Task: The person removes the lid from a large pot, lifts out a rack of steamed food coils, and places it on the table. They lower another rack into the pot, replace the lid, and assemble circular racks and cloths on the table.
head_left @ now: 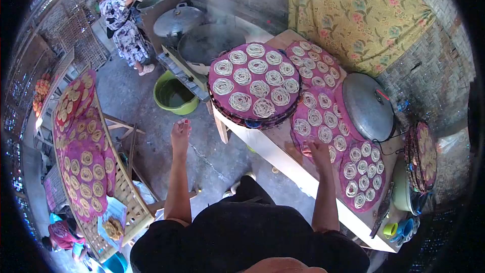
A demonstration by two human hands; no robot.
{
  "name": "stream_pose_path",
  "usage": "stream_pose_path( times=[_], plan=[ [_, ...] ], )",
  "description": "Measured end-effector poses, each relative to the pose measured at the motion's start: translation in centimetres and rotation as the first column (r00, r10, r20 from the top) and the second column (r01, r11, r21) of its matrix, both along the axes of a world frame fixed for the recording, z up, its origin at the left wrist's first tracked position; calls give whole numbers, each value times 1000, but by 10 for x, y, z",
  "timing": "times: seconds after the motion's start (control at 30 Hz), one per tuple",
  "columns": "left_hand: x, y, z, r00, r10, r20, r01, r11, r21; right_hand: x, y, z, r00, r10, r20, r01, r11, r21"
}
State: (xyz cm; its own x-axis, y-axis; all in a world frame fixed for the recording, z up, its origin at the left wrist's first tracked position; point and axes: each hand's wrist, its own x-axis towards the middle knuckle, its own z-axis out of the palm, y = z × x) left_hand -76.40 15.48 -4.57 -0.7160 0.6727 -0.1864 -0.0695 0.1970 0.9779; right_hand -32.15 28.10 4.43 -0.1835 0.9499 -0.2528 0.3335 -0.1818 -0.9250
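I stand at a long wooden table (279,134) that runs from beside the steaming pan (211,44) down past my right side, its pale near edge slanting between my hands. A stack of round trays (252,120) sits at its far part, topped with pink-purple cloth and coiled noodle nests (259,89); more nests lie on the cloths (322,121) to its right, next to a big metal lid (368,107). Behind, a floral curtain (356,17) hangs against the woven wall (423,63). My right hand (317,151) is over the table's near side, by the cloths, its fingers bent; I cannot tell whether they grip anything. My left hand (181,134) is raised above the concrete floor (207,157), fingers partly curled, and what they hold, if anything, I cannot make out. The floor forms a passage between the table edge and the bamboo rack (126,192) on my left, which carries more nests on cloth. The green basin (175,96) takes up the floor ahead of my left hand. One person (123,23) stands at the far stove area, another (64,235) is beyond the rack.
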Motion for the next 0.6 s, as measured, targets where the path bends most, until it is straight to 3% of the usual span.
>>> stream_pose_path(
  times=[0.03, 0.07, 0.17, 0.2, 0.27, 0.3, 0.37, 0.4, 0.47, 0.5, 0.57, 0.6],
  plan=[
    [-6, 12, -4, 1000, 1, 17, -1, 1000, 15, -6, 7, -8, 998, 16, 58, -13, 999, -50],
    [-12, 25, -7, 999, 3, 32, -4, 999, 33, -2, 20, -32, 975, 23, 222, -42, 996, 81],
    [-34, 63, -9, 998, 7, 54, -7, 1000, 3, -5, 61, -23, 960, -40, 276, -25, 973, 228],
    [-47, 78, -8, 999, 5, 54, -6, 1000, 8, -5, 85, -26, 975, -126, 184, 94, 980, 173],
    [-68, 97, -6, 992, -49, 117, 52, 999, -15, -24, 125, 4, 894, -219, 391, 42, 910, 413],
    [-74, 106, -3, 992, -49, 115, 51, 999, -15, -29, 152, 1, 895, -219, 389, 43, 910, 413],
    [-84, 124, 4, 998, -20, 68, 24, 999, -48, -28, 210, -25, 867, -160, 472, -145, 825, 546],
    [-86, 129, 0, 998, -18, 67, 21, 998, -53, -28, 235, -42, 868, -155, 472, -147, 827, 542],
    [-91, 136, -15, 989, -66, 134, 56, 996, 74, -38, 280, -72, 730, -122, 673, -210, 897, 390],
    [-97, 141, -31, 991, -39, 128, 30, 997, 75, -48, 289, -70, 737, -103, 668, -232, 890, 392],
    [-107, 146, -65, 978, -141, 155, 158, 983, -98, -64, 296, -66, 658, -4, 753, -161, 976, 145],
    [-104, 141, -64, 982, -109, 155, 125, 987, -99, -57, 310, -90, 537, -49, 842, -184, 967, 174]
  ],
)
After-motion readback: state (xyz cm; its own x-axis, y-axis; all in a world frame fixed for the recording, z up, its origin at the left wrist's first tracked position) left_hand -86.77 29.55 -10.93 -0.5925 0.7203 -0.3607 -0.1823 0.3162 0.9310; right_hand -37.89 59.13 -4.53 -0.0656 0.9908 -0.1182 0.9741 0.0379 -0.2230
